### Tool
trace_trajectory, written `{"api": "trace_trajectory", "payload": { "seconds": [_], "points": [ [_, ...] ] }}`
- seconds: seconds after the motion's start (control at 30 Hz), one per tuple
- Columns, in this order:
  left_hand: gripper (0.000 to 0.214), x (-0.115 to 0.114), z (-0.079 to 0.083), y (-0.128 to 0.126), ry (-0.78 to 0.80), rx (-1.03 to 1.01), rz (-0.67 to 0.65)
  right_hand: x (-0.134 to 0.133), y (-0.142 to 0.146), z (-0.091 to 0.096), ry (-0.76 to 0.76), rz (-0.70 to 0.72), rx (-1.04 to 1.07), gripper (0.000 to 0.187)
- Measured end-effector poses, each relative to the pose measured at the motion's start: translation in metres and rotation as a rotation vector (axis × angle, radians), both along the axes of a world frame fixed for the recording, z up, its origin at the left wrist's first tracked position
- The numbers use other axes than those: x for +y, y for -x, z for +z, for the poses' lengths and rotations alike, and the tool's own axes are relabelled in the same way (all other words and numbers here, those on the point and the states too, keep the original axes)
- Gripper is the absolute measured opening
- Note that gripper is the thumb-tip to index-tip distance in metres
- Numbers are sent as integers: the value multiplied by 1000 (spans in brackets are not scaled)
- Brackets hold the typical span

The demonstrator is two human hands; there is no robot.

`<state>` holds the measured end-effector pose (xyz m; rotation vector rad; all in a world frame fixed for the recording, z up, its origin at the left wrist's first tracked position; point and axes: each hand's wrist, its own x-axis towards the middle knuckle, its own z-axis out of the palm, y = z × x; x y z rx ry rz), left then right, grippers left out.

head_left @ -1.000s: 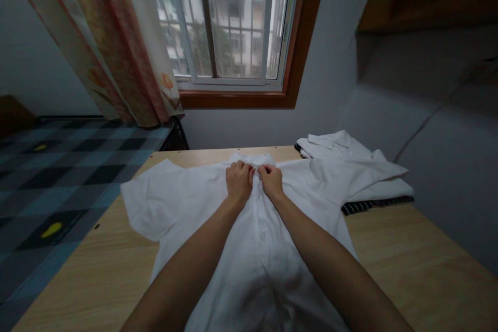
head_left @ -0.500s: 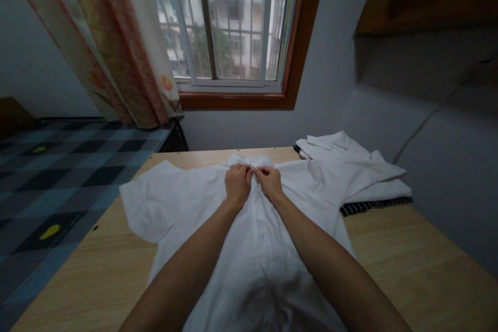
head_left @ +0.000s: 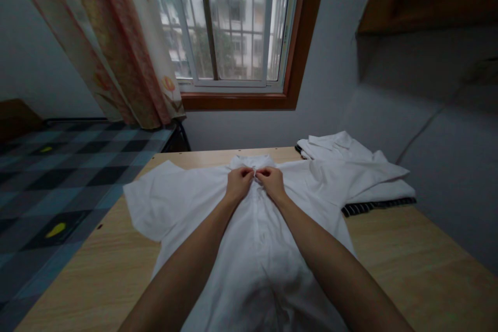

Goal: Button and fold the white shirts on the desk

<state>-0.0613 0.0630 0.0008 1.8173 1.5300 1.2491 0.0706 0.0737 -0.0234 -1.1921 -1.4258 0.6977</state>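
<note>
A white short-sleeved shirt (head_left: 202,197) lies spread front up on the wooden table, its collar (head_left: 252,161) toward the window. Just below that collar, my left hand (head_left: 239,182) pinches the front placket from the left. My right hand (head_left: 271,181) pinches the same edge from the right, its fingertips almost meeting those of the left. Any button between the fingers is too small to make out. Down the middle of the shirt the placket runs toward me, and the lower part is wrinkled and in shadow.
Folded white clothes (head_left: 338,145) and a dark striped piece (head_left: 361,207) lie at the table's (head_left: 428,259) back right, partly under the right sleeve. A bed with a checked cover (head_left: 42,181) stands left. A curtain (head_left: 128,52) hangs by the barred window (head_left: 233,26).
My left hand has turned slightly and its fingers have shifted at the placket, more thumb and fingertip showing. My right hand stays at nearly the same spot. The view has shifted slightly.
</note>
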Motion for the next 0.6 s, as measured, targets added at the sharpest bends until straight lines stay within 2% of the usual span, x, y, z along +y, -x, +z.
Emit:
{"api": "trace_trajectory", "payload": {
  "seconds": [0.13,0.33,0.47,0.6],
  "points": [
    [20,-4,4,-4,42,-62,11,-7,2,4,-76,-99,-250,10],
    [7,-3,-1,-6,-2,-164,61,-16,8,12,-186,-161,-496,10],
    [15,2,-10,-4,-20,-205,46,-17,9,11,-204,-155,-498,11],
    [16,5,-14,-5,-44,-227,20,-10,8,5,-185,-106,-309,10]
  ]
}}
